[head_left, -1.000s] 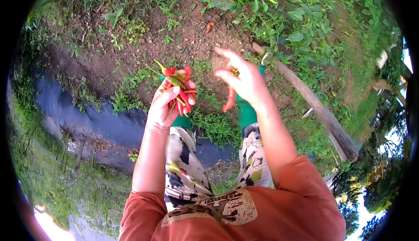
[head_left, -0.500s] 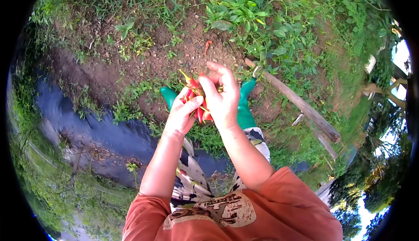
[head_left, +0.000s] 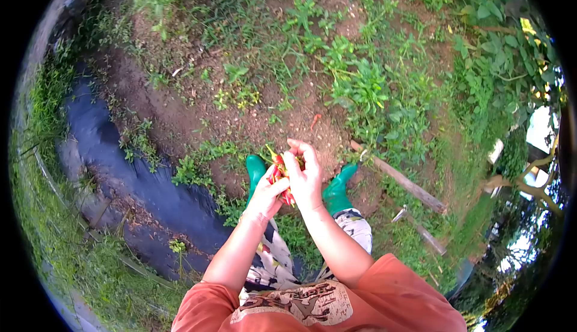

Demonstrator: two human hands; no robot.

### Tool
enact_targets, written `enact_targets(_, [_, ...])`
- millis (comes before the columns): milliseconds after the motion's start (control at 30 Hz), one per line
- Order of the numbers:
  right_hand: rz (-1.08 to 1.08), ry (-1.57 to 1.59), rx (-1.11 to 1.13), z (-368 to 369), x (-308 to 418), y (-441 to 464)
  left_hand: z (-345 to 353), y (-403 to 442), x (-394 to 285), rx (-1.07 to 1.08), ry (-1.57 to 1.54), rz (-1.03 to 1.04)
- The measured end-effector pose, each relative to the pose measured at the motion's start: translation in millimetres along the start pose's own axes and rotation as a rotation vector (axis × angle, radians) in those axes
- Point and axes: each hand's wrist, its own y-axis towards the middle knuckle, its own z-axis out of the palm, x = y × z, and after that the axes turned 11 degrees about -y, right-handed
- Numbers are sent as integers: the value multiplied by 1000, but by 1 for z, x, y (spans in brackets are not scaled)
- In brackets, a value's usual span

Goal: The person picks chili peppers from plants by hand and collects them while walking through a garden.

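Note:
In the head view, several red chili peppers (head_left: 277,174) with green stems are bunched between my two hands, in front of my body. My left hand (head_left: 265,195) is closed around them from below and the left, its thumb lying across the bunch. On the right side, my right hand (head_left: 305,180) presses against the same chilies with bent fingers and thumb. Part of the bunch is hidden behind the fingers. A single red chili (head_left: 315,120) lies on the soil beyond my hands.
Green rubber boots (head_left: 338,194) are on my feet. A wooden pole (head_left: 409,183) lies on the right, with a shorter stick (head_left: 427,234) near it. Black plastic sheeting (head_left: 144,182) runs along the left. Leafy plants (head_left: 366,85) grow ahead in brown soil.
The view has shifted, so the ground ahead and the boots appear lower and more of the far soil shows. My hands still hold the chilies together.

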Motion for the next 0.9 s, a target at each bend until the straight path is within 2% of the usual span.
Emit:
enact_targets(33, [-31, 4, 15, 4, 9, -1, 5, -1, -7, -8, -10, 40])
enact_targets(100, [-242, -146, 55, 3, 28, -6, 14, -8, -21, -7, -22, 47])
enact_targets(367, [-453, -280, 159, 19, 89, -32, 29, -46, -66, 74, -24, 163])
enact_targets(433, [-459, -299, 170, 26, 92, -35, 27, -52, -74, 101, -54, 226])
enact_targets(567, [-462, -291, 187, 41, 88, -38, 19, -64, -83, 60, -64, 215])
enact_targets(600, [-356, -189, 219, 46, 90, -42, 21, -67, -87, 55, -92, 222])
enact_targets(833, [-350, -73, 285, 69, 108, -27, 36, -70, -119, 45, -140, 248])
enact_targets(900, [-337, -62, 386, 69, 110, -13, 45, -65, -133, 56, -119, 251])
